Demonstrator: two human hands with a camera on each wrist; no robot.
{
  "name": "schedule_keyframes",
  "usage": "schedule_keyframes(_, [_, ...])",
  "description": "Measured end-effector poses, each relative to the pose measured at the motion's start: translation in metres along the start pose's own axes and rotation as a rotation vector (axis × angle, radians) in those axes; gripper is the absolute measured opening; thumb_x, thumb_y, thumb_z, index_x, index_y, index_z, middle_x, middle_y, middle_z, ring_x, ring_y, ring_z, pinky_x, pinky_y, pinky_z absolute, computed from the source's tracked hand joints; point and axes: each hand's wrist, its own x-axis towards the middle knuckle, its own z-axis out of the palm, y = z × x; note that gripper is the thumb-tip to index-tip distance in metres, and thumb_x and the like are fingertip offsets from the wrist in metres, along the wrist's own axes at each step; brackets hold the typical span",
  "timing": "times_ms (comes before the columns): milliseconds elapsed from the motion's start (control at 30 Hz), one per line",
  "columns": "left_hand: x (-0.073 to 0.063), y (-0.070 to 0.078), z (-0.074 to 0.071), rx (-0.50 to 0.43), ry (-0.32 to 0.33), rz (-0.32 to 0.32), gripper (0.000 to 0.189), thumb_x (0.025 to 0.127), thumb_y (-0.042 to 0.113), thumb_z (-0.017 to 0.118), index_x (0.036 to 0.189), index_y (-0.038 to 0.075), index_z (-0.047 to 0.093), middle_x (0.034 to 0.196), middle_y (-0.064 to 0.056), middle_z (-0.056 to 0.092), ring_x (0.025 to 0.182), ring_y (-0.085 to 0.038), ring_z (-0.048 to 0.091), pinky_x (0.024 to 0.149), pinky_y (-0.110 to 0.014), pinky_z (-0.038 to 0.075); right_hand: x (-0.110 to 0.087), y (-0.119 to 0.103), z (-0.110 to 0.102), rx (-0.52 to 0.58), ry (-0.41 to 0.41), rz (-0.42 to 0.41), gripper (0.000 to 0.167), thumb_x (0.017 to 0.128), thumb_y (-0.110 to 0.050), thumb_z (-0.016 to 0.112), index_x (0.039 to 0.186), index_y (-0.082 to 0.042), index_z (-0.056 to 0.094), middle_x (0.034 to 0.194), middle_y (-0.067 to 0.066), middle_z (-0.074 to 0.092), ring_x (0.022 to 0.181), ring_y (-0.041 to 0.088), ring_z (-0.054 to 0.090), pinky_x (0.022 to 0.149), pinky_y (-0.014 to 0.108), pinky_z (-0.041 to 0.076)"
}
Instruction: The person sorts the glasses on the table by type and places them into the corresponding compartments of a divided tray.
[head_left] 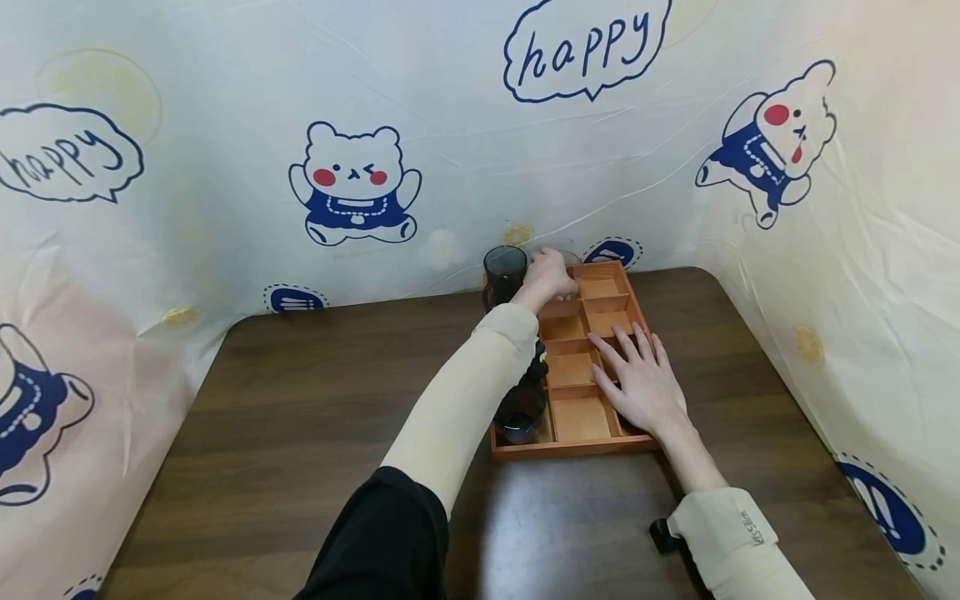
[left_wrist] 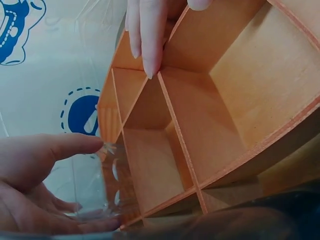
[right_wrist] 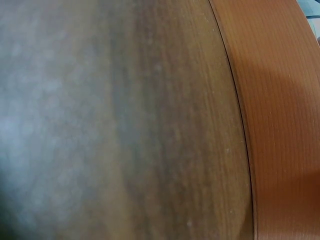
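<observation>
My left hand (head_left: 550, 277) grips a clear, see-through cup (left_wrist: 92, 182) at the back edge of a wooden compartment box (head_left: 573, 451). In the left wrist view, thumb and fingers lie on either side of the cup, which overlaps the box's end compartment. The right hand (head_left: 643, 385) rests with spread fingers over the dividers on the box's right side. Beside the left hand stands a dark tinted glass (head_left: 505, 265) at the back left corner. Another dark glass (head_left: 519, 421) is at the box's front left, partly hidden behind the left sleeve.
The box stands on a brown wooden table (head_left: 315, 417). A printed cloth (head_left: 450, 150) with bears hangs right behind the table's back edge and along its sides. The right wrist view shows mostly tabletop (right_wrist: 165, 125) and the box's outer wall (right_wrist: 280, 130).
</observation>
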Motion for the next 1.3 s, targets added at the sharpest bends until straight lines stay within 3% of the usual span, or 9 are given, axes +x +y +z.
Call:
schedule_keyframes(133, [0.000,0.000,0.001,0.107,-0.010,-0.009,0.075,0.105,0.036,0.072,0.161,-0.002,0.038,0.161,-0.022,0.047,0.144,-0.032,0.057,0.118,-0.042,0.054,0.000,-0.005,0.002,0.013,-0.008,-0.007,0.062,0.114,-0.048,0.051,0.171,-0.025,0.042,0.178,0.020,0.034,0.168,0.051,0.019,0.135,0.072,0.012])
schedule_keyframes(233, [0.003,0.005,0.000,0.172,-0.029,0.015,0.062,0.106,0.039,0.070,0.153,0.003,0.051,0.157,-0.018,0.051,0.144,-0.032,0.055,0.119,-0.044,0.053,0.000,-0.007,0.003,0.023,-0.013,-0.005,0.062,0.114,-0.049,0.051,0.170,-0.025,0.042,0.179,0.020,0.033,0.168,0.051,0.018,0.135,0.071,0.010])
schedule_keyframes(367, [0.020,0.002,-0.001,0.156,-0.083,0.142,0.035,0.104,0.042,0.073,0.120,0.011,0.069,0.116,-0.009,0.070,0.100,-0.023,0.070,0.086,-0.036,0.060,0.001,-0.010,0.006,0.027,-0.020,-0.005,0.062,0.114,-0.049,0.050,0.171,-0.025,0.042,0.180,0.020,0.031,0.169,0.051,0.017,0.136,0.072,0.009])
schedule_keyframes(467, [0.012,-0.002,-0.019,0.031,-0.158,0.265,0.038,0.107,0.038,0.070,0.131,0.008,0.071,0.118,-0.010,0.076,0.088,-0.022,0.071,0.080,-0.036,0.060,0.001,-0.012,0.007,0.024,-0.027,-0.008,0.062,0.115,-0.050,0.050,0.171,-0.026,0.041,0.180,0.020,0.031,0.169,0.052,0.016,0.135,0.072,0.010])
schedule_keyframes(600, [-0.026,-0.001,-0.063,-0.124,-0.201,0.375,0.052,0.113,0.030,0.062,0.157,0.002,0.057,0.158,-0.018,0.062,0.127,-0.028,0.070,0.110,-0.039,0.057,0.002,-0.011,0.008,0.020,-0.030,-0.008,0.062,0.115,-0.049,0.050,0.171,-0.025,0.041,0.180,0.021,0.031,0.169,0.052,0.016,0.135,0.072,0.009])
schedule_keyframes(767, [-0.048,-0.018,-0.098,-0.158,-0.091,0.427,0.050,0.113,0.029,0.062,0.157,0.005,0.057,0.159,-0.021,0.061,0.143,-0.034,0.063,0.116,-0.045,0.055,0.003,-0.011,0.006,0.023,-0.031,-0.012,0.062,0.115,-0.049,0.049,0.172,-0.025,0.039,0.180,0.022,0.030,0.168,0.053,0.015,0.135,0.072,0.008])
schedule_keyframes(933, [-0.067,-0.055,-0.117,-0.184,0.070,0.447,0.055,0.113,0.029,0.063,0.163,0.008,0.051,0.166,-0.014,0.056,0.153,-0.032,0.054,0.127,-0.048,0.045,0.000,-0.009,0.003,0.027,-0.029,-0.012,0.062,0.115,-0.047,0.050,0.172,-0.025,0.038,0.179,0.023,0.030,0.168,0.054,0.016,0.134,0.073,0.009])
schedule_keyframes(1100, [-0.087,-0.104,-0.123,-0.189,0.255,0.447,0.061,0.111,0.034,0.065,0.165,0.013,0.048,0.171,-0.009,0.050,0.161,-0.028,0.046,0.133,-0.048,0.038,-0.003,-0.008,-0.001,0.024,-0.029,-0.018,0.062,0.115,-0.046,0.050,0.172,-0.025,0.039,0.178,0.024,0.031,0.166,0.056,0.017,0.133,0.075,0.010])
schedule_keyframes(1300, [-0.112,-0.162,-0.118,-0.075,0.398,0.387,0.075,0.106,0.052,0.068,0.170,0.025,0.041,0.179,-0.013,0.036,0.167,-0.036,0.035,0.134,-0.069,0.025,-0.004,-0.007,-0.004,0.032,-0.020,-0.018,0.062,0.114,-0.047,0.051,0.171,-0.025,0.039,0.177,0.025,0.032,0.166,0.056,0.017,0.132,0.076,0.010])
